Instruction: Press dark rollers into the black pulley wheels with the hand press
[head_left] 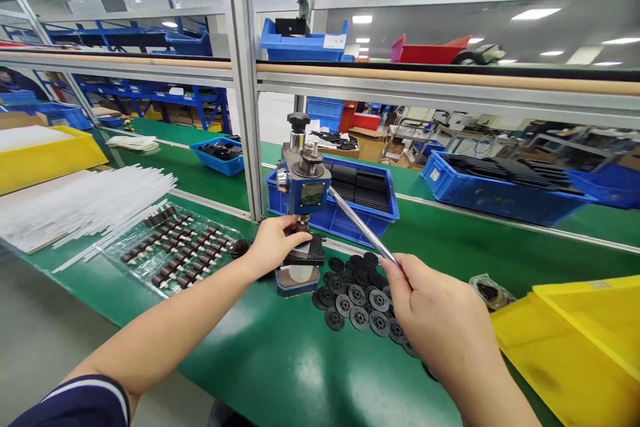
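Note:
A blue hand press (311, 193) stands on the green table, its metal lever (360, 223) slanting down to the right. My right hand (435, 307) is wrapped round the lever's end. At the press head, my left hand (277, 243) has thumb and fingers pinched just under the ram, over a black fixture (314, 252); what it pinches is mostly hidden. Black and grey discs (379, 325) lie in a loose pile right of the press base. To the left, rows of small dark brown parts with light shafts (185, 250) rest on clear plastic.
Behind the press is a blue bin (350, 223) of black parts; another blue bin (480, 197) stands back right. Yellow bins (575, 340) (55, 153) sit at both sides. White strips (110, 200) lie left. A metal post (245, 93) rises beside the press.

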`<state>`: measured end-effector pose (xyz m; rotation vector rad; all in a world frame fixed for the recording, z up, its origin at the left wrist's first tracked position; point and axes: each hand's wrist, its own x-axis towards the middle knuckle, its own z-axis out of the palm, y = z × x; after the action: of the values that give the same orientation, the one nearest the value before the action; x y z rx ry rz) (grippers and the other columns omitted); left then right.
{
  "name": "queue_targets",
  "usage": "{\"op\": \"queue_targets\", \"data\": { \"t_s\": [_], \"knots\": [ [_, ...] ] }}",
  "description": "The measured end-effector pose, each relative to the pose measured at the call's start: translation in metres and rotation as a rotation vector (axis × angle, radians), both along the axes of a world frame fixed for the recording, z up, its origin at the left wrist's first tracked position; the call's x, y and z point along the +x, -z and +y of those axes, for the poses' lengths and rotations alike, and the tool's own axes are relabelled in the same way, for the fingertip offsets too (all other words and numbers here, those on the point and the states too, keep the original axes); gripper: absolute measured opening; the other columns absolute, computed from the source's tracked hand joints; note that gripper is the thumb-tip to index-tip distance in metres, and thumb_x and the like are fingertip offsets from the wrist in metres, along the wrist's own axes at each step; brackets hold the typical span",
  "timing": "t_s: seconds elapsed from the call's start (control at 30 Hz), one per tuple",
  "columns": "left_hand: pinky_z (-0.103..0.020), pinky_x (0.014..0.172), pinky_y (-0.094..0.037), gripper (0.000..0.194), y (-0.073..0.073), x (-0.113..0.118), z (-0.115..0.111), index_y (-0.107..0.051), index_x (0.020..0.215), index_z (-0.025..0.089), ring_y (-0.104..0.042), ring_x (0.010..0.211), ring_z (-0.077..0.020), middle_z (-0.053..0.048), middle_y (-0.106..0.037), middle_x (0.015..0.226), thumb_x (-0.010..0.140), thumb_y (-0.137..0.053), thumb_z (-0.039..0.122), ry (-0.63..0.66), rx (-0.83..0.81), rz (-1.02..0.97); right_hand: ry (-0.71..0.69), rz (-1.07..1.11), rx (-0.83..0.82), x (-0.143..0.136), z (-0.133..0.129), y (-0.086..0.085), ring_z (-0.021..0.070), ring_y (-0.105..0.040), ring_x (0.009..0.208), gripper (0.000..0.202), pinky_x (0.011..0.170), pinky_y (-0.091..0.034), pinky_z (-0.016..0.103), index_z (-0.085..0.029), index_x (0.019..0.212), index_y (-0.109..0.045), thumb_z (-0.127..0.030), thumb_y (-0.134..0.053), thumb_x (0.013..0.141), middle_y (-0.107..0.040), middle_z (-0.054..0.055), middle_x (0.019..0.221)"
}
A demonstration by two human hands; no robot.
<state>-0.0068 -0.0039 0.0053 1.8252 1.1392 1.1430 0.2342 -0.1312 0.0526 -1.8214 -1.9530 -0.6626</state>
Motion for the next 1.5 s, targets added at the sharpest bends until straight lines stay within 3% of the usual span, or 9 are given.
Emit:
{"op": "queue_targets", "data": {
  "t_s": [0.27,0.5,0.73,1.0,1.27,1.5],
  "knots": [
    [-0.028,0.069,-0.049,0.026,-0.002,0.001,0.0,-0.073,0.087,0.013,-0.065,0.076,-0.0207,-0.006,-0.073,0.083,0.074,-0.071,0.035,-0.028,0.001,0.008,-0.047,0.01,-0.003,-0.002,0.002,-0.004,0.0172,-0.049,0.043,0.033,0.046,-0.017,0.024,-0.022,0.076,-0.056,-0.042,-0.04,0.096,-0.054,-0.002,0.051],
    [-0.027,0.068,-0.049,0.027,0.001,-0.001,0.001,-0.072,0.086,0.013,-0.065,0.075,-0.0204,-0.006,-0.073,0.082,0.074,-0.071,0.037,-0.009,0.023,0.023,-0.016,0.002,0.244,-0.009,0.006,0.024,0.0149,-0.049,0.046,0.031,0.049,-0.021,0.026,-0.021,0.083,-0.062,-0.041,-0.043,0.097,-0.057,-0.002,0.056],
    [-0.029,0.072,-0.051,0.027,0.003,-0.001,0.001,-0.073,0.088,0.014,-0.066,0.078,-0.0218,-0.006,-0.074,0.084,0.074,-0.07,0.037,-0.023,0.037,0.016,-0.072,0.035,0.169,-0.008,0.006,0.021,0.0131,-0.047,0.045,0.031,0.049,-0.02,0.026,-0.02,0.082,-0.061,-0.04,-0.043,0.098,-0.055,-0.003,0.056],
    [-0.03,0.072,-0.051,0.031,0.002,-0.002,-0.001,-0.073,0.092,0.014,-0.067,0.08,-0.0232,-0.007,-0.075,0.087,0.074,-0.069,0.039,-0.02,-0.005,0.04,-0.049,0.107,0.277,-0.016,0.009,0.042,0.0109,-0.048,0.05,0.027,0.052,-0.024,0.026,-0.02,0.081,-0.063,-0.035,-0.047,0.097,-0.055,-0.004,0.057],
    [-0.03,0.07,-0.049,0.029,0.001,0.002,-0.003,-0.072,0.09,0.015,-0.066,0.078,-0.0227,-0.006,-0.075,0.085,0.073,-0.071,0.038,-0.054,0.004,0.032,-0.058,0.131,0.104,-0.012,0.002,0.022,0.0124,-0.045,0.048,0.034,0.051,-0.019,0.027,-0.02,0.077,-0.059,-0.038,-0.04,0.099,-0.053,-0.003,0.055],
    [-0.029,0.07,-0.048,0.029,0.002,0.002,-0.004,-0.072,0.09,0.016,-0.065,0.076,-0.0212,-0.005,-0.074,0.085,0.073,-0.071,0.039,-0.064,0.006,0.024,-0.083,0.129,0.271,-0.014,0.009,0.04,0.0101,-0.045,0.049,0.031,0.052,-0.023,0.026,-0.018,0.078,-0.062,-0.035,-0.046,0.098,-0.053,-0.003,0.056]
  ]
}}
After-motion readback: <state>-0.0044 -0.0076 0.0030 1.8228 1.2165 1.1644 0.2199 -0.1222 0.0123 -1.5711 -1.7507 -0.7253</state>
